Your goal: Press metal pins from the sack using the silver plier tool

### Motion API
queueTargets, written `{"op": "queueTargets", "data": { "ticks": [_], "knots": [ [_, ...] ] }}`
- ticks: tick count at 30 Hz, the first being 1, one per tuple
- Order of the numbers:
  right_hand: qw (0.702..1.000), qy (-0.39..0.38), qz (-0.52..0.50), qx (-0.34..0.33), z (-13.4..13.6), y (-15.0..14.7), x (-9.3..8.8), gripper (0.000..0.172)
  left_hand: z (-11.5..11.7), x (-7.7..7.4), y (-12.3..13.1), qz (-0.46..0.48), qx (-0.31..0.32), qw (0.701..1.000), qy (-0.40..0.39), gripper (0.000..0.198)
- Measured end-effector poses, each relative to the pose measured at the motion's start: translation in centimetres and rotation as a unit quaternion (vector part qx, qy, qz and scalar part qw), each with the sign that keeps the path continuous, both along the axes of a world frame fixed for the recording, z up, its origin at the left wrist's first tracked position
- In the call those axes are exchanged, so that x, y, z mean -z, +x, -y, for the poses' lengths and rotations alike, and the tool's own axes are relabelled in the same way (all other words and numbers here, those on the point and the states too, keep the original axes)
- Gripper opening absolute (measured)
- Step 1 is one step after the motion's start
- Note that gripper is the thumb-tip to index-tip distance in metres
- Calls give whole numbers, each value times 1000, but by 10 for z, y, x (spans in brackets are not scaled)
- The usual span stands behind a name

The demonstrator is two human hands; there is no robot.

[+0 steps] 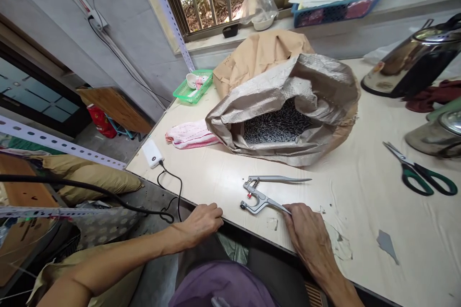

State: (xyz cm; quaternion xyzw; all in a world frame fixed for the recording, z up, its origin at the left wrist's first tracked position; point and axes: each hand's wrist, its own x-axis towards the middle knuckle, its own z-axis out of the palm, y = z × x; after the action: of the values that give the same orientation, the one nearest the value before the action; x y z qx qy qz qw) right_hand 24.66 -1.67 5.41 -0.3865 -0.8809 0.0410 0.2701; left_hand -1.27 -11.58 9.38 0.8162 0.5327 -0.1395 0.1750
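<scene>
Near the front edge of the pale table, my right hand (309, 230) is closed on the lower handle of grey metal pliers (265, 199). The tool lies on the tabletop, its jaw end pointing left and its handles spread. My left hand (204, 220) rests at the table's edge, left of the pliers, with its fingers curled together; whether anything is inside them is hidden. Behind the pliers, an open woven sack (331, 120) holds a mass of small dark metal pieces (277, 124).
Green-handled scissors (419, 172) lie at the right, near a metal kettle (406, 60). On the left are a white power bank (152, 153) with a black cable, a pink-striped cloth (192, 134) and a green basket (194, 93). A grey scrap (387, 245) lies front right.
</scene>
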Motion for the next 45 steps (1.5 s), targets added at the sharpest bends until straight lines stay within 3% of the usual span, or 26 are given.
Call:
{"op": "queueTargets", "data": {
  "ticks": [3,5,8,10,14,18,32,37,41,43,45],
  "knots": [
    [1000,4,-11,-2,0,0,3,22,-10,-8,3,87,-31,995,37,19],
    [1000,17,-18,-1,-2,0,7,22,-30,-13,10,155,-87,977,118,21],
    [998,50,-26,-1,-5,1,13,20,-84,-18,28,194,-179,931,252,22],
    [997,69,-28,-2,-7,2,16,18,-128,-24,38,176,-208,920,282,22],
    [997,75,-24,9,-7,4,23,17,-198,-41,47,30,-226,955,188,26],
    [997,72,-23,9,-6,5,27,17,-227,-51,46,-18,-213,969,126,25],
    [998,59,-20,5,-2,1,23,18,-229,-45,38,-47,-143,983,107,29],
    [996,87,-8,2,-5,1,21,21,-227,-53,41,-20,-139,981,132,27],
    [997,83,-3,5,-3,-2,15,21,-200,-59,35,58,-150,965,206,27],
    [997,71,2,13,-1,-5,11,21,-173,-54,30,181,-173,938,241,23],
    [997,68,9,23,3,-7,8,20,-141,-44,23,304,-226,904,201,17]
  ]
}}
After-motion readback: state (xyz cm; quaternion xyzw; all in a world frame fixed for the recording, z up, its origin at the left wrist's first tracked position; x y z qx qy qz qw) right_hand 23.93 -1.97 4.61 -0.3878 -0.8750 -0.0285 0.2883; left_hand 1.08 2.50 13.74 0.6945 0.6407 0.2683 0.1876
